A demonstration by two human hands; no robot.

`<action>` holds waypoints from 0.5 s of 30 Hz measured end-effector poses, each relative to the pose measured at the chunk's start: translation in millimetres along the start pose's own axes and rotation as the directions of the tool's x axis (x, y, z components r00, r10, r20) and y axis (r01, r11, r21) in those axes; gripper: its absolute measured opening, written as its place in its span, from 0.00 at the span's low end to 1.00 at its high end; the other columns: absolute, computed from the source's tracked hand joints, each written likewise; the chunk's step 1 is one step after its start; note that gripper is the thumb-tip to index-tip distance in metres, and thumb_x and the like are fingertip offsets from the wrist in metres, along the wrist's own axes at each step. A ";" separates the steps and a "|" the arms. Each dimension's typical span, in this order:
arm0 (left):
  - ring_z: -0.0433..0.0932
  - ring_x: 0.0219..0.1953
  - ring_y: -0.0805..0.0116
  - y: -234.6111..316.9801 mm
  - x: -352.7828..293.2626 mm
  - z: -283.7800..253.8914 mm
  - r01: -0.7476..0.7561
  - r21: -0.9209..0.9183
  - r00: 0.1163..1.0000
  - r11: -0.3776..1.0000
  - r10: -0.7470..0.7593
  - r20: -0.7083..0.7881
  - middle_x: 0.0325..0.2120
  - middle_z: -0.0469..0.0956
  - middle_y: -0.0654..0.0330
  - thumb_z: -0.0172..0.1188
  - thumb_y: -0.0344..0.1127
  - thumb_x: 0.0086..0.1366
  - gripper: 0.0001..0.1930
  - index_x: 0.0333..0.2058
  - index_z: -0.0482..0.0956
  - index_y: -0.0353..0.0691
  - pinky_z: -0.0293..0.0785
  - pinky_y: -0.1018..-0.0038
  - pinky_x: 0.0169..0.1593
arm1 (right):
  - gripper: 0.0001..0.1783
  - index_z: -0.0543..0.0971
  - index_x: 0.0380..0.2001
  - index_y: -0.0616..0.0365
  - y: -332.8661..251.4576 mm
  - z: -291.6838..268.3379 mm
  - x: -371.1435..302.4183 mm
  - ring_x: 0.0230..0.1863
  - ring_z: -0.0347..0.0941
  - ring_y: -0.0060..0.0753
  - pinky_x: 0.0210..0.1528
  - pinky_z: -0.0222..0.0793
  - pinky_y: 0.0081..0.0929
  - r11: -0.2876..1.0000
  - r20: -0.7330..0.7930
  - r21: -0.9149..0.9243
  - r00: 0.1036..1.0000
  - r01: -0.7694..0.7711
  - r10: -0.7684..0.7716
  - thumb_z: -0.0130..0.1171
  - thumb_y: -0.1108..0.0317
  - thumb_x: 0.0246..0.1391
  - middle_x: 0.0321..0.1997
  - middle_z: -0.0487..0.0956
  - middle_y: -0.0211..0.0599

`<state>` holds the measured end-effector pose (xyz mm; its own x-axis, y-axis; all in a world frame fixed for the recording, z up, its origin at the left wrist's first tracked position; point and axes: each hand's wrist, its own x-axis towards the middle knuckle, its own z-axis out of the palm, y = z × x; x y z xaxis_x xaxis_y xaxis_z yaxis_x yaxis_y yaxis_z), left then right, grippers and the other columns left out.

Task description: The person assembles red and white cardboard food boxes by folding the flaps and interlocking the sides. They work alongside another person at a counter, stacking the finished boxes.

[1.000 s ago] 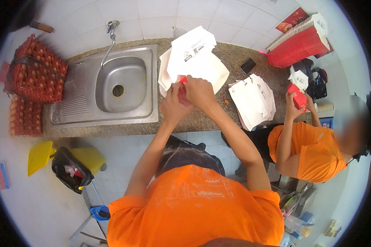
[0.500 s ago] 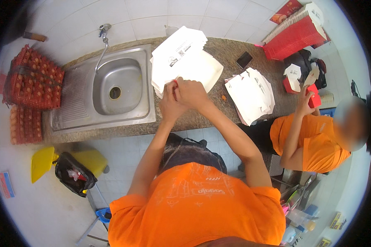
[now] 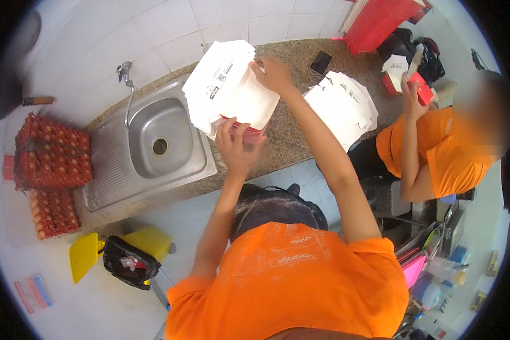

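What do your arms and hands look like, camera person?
Short, plain orange sleeves leave both forearms bare. The left hand and right hand have no gloves. I see no watch or bracelet; a ring would be too small to tell.

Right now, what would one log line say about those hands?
left hand: fingers at red near side of carton stack | right hand: at stack's right edge | co-worker's hand: holding red box

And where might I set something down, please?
Bare brown granite counter shows between the left white cardboard stack and right white cardboard stack, under the right forearm. The ribbed steel drainboard beside the red egg trays looks bare. Crowded: right end, with red carton stack, black bundle.
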<state>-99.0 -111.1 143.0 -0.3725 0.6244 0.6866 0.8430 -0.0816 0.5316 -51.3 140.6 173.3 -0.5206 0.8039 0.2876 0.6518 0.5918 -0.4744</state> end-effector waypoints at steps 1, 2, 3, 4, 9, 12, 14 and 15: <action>0.67 0.61 0.47 0.1 0.7 0.2 -0.018 0.001 0.999 1.000 0.018 0.031 0.53 0.73 0.56 0.76 0.43 0.52 0.26 0.49 0.78 0.46 0.61 0.49 0.64 | 0.30 0.82 0.46 0.56 6.0 4.8 8.1 0.54 0.77 0.55 0.56 0.68 0.54 0.999 0.118 0.018 0.992 -0.039 0.037 0.45 0.41 0.66 0.49 0.82 0.50; 0.66 0.63 0.47 0.9 -0.6 3.4 -0.031 -0.002 0.998 1.000 0.031 0.061 0.53 0.74 0.59 0.75 0.42 0.53 0.23 0.48 0.81 0.48 0.59 0.48 0.65 | 0.31 0.82 0.48 0.55 9.5 4.3 11.9 0.56 0.76 0.56 0.58 0.68 0.54 0.996 0.238 0.029 0.969 -0.080 0.071 0.44 0.40 0.66 0.52 0.82 0.51; 0.65 0.64 0.48 0.7 -1.1 5.7 -0.044 -0.006 0.995 0.999 0.044 0.091 0.53 0.75 0.61 0.74 0.40 0.54 0.20 0.46 0.83 0.50 0.58 0.48 0.66 | 0.33 0.82 0.50 0.55 13.4 4.2 13.5 0.59 0.75 0.57 0.60 0.67 0.54 0.992 0.355 0.035 0.930 -0.121 0.101 0.42 0.39 0.66 0.55 0.81 0.51; 0.65 0.65 0.48 -2.3 0.5 6.3 -0.054 0.013 0.992 0.998 0.052 0.111 0.53 0.76 0.63 0.73 0.39 0.55 0.18 0.46 0.84 0.52 0.57 0.47 0.67 | 0.33 0.82 0.52 0.54 16.8 4.4 16.6 0.59 0.75 0.57 0.61 0.67 0.54 0.992 0.384 0.045 0.918 -0.122 0.095 0.41 0.39 0.66 0.56 0.80 0.50; 0.64 0.65 0.48 -1.2 -0.3 7.0 -0.049 0.034 0.984 0.998 0.042 0.175 0.51 0.77 0.67 0.70 0.35 0.59 0.15 0.46 0.87 0.58 0.53 0.45 0.69 | 0.31 0.83 0.53 0.52 22.6 6.2 23.4 0.61 0.74 0.58 0.63 0.67 0.52 0.984 0.428 0.121 0.901 -0.129 0.066 0.43 0.42 0.64 0.58 0.80 0.49; 0.64 0.65 0.48 -1.0 -2.0 8.4 -0.059 0.049 0.984 0.997 0.049 0.170 0.50 0.78 0.67 0.70 0.36 0.59 0.15 0.46 0.87 0.58 0.53 0.44 0.68 | 0.31 0.83 0.52 0.52 27.2 19.3 33.2 0.61 0.74 0.57 0.64 0.67 0.50 0.983 0.450 0.137 0.891 -0.126 0.052 0.45 0.42 0.63 0.58 0.80 0.48; 0.64 0.65 0.48 -1.9 -1.1 8.7 -0.086 0.077 0.981 0.993 0.070 0.181 0.50 0.77 0.67 0.69 0.37 0.60 0.14 0.46 0.87 0.58 0.53 0.44 0.68 | 0.31 0.83 0.52 0.53 28.1 25.2 39.0 0.61 0.75 0.56 0.64 0.68 0.50 0.985 0.439 0.104 0.895 -0.139 0.079 0.46 0.42 0.61 0.58 0.80 0.47; 0.64 0.65 0.47 -2.1 -0.1 8.9 -0.100 0.090 0.979 0.991 0.082 0.186 0.50 0.77 0.67 0.69 0.37 0.61 0.14 0.47 0.87 0.58 0.53 0.44 0.68 | 0.31 0.83 0.52 0.53 28.5 26.5 40.5 0.61 0.75 0.55 0.64 0.68 0.49 0.986 0.433 0.088 0.896 -0.145 0.093 0.47 0.43 0.61 0.58 0.80 0.46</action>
<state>-97.3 -104.1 137.4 -0.2234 0.7492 0.6235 0.9077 -0.0732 0.4132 -68.5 188.4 149.3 -0.6452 0.7498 -0.1466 0.6690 0.4618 -0.5824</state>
